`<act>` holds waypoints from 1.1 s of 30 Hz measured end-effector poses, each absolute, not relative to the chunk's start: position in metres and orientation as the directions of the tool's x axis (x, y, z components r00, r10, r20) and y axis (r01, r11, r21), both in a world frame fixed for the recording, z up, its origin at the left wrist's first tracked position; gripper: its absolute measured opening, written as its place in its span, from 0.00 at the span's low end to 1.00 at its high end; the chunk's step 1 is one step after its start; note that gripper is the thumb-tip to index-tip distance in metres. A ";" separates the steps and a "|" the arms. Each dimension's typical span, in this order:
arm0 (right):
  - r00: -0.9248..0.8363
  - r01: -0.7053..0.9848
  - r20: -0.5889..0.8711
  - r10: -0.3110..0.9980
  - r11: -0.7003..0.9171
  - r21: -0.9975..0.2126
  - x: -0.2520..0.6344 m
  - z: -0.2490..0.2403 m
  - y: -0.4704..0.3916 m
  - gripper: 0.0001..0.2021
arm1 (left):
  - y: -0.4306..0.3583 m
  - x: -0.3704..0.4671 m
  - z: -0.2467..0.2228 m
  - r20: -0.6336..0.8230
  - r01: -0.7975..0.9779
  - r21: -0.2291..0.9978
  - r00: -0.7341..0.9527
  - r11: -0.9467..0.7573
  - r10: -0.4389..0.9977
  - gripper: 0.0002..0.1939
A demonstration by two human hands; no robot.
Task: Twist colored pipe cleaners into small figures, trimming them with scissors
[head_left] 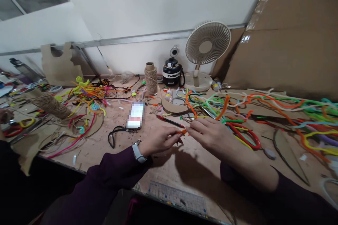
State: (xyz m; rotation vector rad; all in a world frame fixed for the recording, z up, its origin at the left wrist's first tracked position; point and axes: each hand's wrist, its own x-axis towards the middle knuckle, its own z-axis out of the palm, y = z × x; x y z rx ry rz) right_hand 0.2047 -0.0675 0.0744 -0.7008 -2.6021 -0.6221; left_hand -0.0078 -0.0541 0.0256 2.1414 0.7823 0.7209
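My left hand point(160, 141), with a watch at the wrist, pinches an orange pipe cleaner point(183, 131) over the near part of the table. Close against it, my right hand point(208, 134) has its fingers closed on the same pipe cleaner. A fuzzy orange length point(224, 107) sticks up beyond the right knuckles; whether it is the same piece I cannot tell. Just past the fingertips lies a dark pen point(170, 121) with red parts. Red-handled scissors point(245, 137) rest to the right of my right hand, partly under pipe cleaners.
A phone point(136, 115) with a strap lies left of centre. Behind stand a twine spool point(151, 79), a black bottle point(171, 74) and a fan point(207, 44). Pipe cleaners point(280, 103) spread across the right. A clear ruler point(176, 197) lies along the front edge. Another person's hand point(5, 116) shows far left.
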 end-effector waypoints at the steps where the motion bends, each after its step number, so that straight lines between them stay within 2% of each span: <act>1: -0.801 0.551 0.460 0.382 0.771 0.320 0.204 0.075 -0.069 0.12 | -0.055 -0.007 0.025 0.252 0.308 0.782 0.639 -0.541 0.727 0.14; 7: -0.747 0.628 0.494 0.446 0.717 0.303 0.195 0.075 -0.080 0.11 | -0.057 -0.005 0.024 0.377 0.314 0.752 0.518 -0.580 0.768 0.14; 10: -0.725 0.647 0.508 0.466 0.714 0.268 0.191 0.071 -0.083 0.10 | -0.061 -0.002 0.021 0.422 0.289 0.773 0.429 -0.564 0.799 0.14; 16: -0.643 0.660 0.639 0.422 0.730 0.181 0.180 0.056 -0.085 0.12 | -0.066 0.005 0.023 0.384 0.179 0.879 0.287 -0.443 0.878 0.16; 21: -0.648 0.663 0.665 0.371 0.705 0.252 0.183 0.054 -0.077 0.10 | -0.056 -0.002 0.033 0.296 0.047 0.937 0.415 -0.345 0.860 0.21; 26: -0.697 0.646 0.622 0.355 0.688 0.330 0.189 0.057 -0.073 0.12 | -0.048 -0.007 0.038 0.207 0.043 0.965 0.480 -0.259 0.852 0.33; 33: -0.752 0.578 0.577 0.318 0.740 0.346 0.184 0.061 -0.075 0.13 | -0.044 -0.006 0.031 0.049 -0.001 0.998 0.545 -0.058 0.837 0.31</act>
